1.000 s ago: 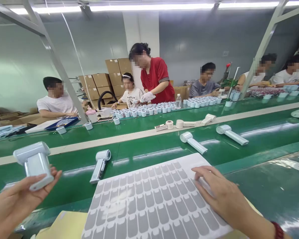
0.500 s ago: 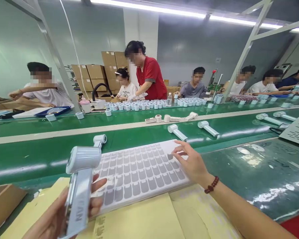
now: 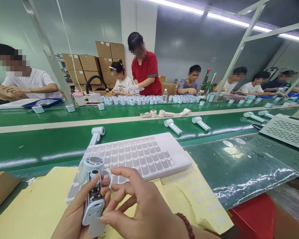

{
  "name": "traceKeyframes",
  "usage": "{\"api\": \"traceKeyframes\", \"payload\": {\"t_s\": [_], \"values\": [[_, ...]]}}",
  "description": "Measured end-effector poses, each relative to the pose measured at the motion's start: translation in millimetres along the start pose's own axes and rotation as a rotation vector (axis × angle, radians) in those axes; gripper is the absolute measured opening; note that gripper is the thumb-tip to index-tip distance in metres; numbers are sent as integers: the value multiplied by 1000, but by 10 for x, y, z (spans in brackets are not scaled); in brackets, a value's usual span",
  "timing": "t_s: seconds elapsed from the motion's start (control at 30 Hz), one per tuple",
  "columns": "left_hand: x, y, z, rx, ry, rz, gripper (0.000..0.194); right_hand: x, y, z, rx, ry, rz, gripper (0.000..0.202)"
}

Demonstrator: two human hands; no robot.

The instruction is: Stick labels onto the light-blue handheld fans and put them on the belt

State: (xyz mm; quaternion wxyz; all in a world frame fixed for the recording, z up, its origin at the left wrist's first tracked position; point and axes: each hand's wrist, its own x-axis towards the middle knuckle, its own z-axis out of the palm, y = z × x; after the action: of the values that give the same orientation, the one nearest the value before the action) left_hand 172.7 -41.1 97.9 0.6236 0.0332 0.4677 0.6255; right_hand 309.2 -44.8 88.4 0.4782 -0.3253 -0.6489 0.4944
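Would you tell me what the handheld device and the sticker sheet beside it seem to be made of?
The handheld device looks like pale blue moulded plastic, smooth and glossy with soft highlights. The sticker sheet seems to be matte white backing paper carrying grey film labels, though the film's material is uncertain.

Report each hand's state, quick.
Left hand: closed around the handheld fan.
Right hand: fingertips pinched at the fan's front; anything held cannot be told.

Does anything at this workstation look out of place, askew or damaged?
Nothing looks damaged or spilled. The left hand holds a pale blue handheld fan whose handle face is open, showing a circuit board. The yellow backing sheets under the white sheet of grey stickers lie loosely fanned out, overhanging the bench edge.
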Motion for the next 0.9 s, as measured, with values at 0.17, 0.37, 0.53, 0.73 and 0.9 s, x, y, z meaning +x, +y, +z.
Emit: {"api": "traceKeyframes", "payload": {"t_s": [0.17, 0.37, 0.53, 0.73, 0.9], "values": [[-45, 6, 47, -51, -10, 33, 18, 68, -54, 70, -2, 28, 21, 66], [-94, 30, 103, -121, -19, 9, 16, 99, -76, 108, 26, 55, 8, 62], [-86, 25, 94, -166, -19, -11, 14, 113, -61, 106, 38, 65, -9, 62], [-48, 38, 70, -132, -10, 4, 13, 112, -80, 121, 27, 66, 2, 58], [-53, 50, 69, -103, 32, 23, 18, 110, -74, 121, 16, 64, -20, 56]]}}
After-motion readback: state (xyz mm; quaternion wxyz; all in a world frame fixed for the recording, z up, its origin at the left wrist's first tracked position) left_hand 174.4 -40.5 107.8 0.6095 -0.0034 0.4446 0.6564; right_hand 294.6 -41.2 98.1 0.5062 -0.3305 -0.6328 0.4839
